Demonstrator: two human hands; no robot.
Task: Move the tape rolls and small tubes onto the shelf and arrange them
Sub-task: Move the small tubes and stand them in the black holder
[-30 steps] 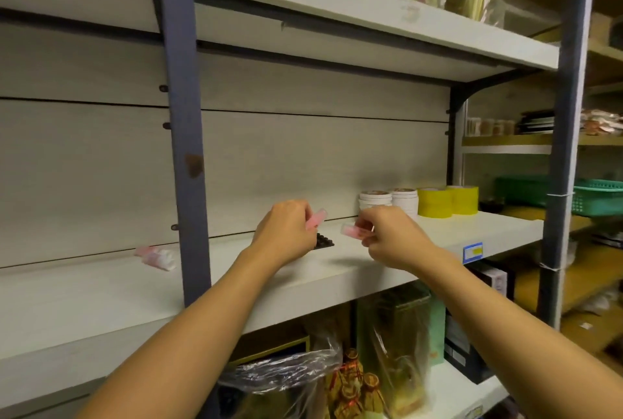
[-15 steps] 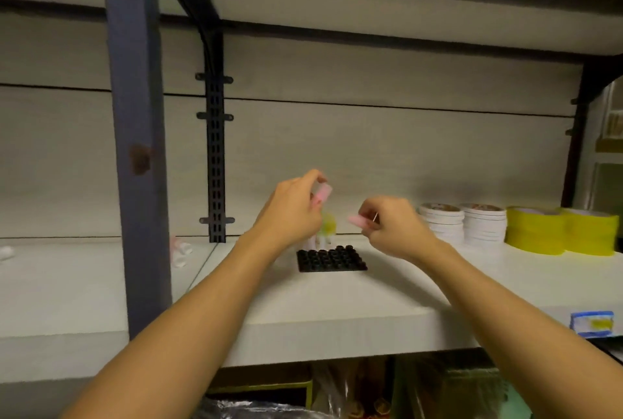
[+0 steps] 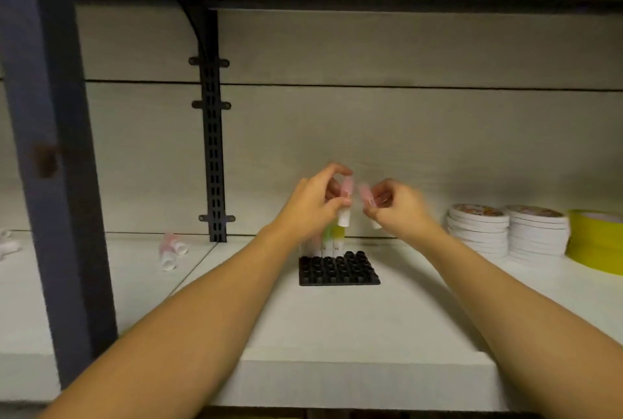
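Right now our left hand (image 3: 312,206) is raised above the back of the small black plastic rack with round holes (image 3: 338,271), its fingers and thumb pinched around a small pink tube with a white cap (image 3: 346,202) that hangs roughly upright, cap end down. Our right hand (image 3: 399,209) is close beside it, fingers curled around a second small pink tube (image 3: 366,197), whose white end pokes out below the fingers; motion blur softens both tubes. The two tubes are near each other but apart.

Below our hands, the rack sits on the white shelf board (image 3: 337,334), and a few tubes, among them a yellow-green one with a white base (image 3: 335,238), stand upright in its back row, partly hidden by our left hand. The front rows of holes look unfilled.

To the right on the same shelf stand two stacks of flat white tape rolls (image 3: 507,233) side by side, with a wide yellow tape roll (image 3: 598,240) just beyond them at the frame edge. To the left, past the black slotted upright (image 3: 212,148), a pair of pink tubes with white caps (image 3: 170,250) lies on the shelf, and a dark blue-grey post (image 3: 50,148) stands in front.
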